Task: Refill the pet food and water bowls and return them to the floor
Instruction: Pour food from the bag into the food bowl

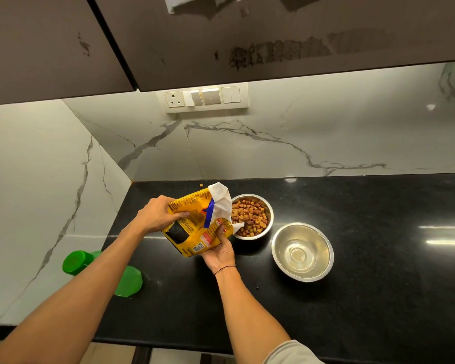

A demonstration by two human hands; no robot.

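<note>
A yellow pet food bag point(195, 227) is tilted with its torn white mouth over a steel bowl point(269, 210) full of brown kibble. My left hand point(156, 215) grips the bag's upper back edge. My right hand point(220, 250) holds the bag from below, thumb on its front. A second steel bowl point(326, 266) stands to the right and nearer me, holding clear water. Both bowls sit on the black countertop point(378, 258).
A green bottle point(76, 261) lies on the counter's left end, partly hidden behind my left forearm. One stray kibble point(201, 184) lies by the marble backsplash. A switch panel point(205, 97) is on the wall under dark overhead cabinets point(221, 43). The counter's front edge runs below my arms.
</note>
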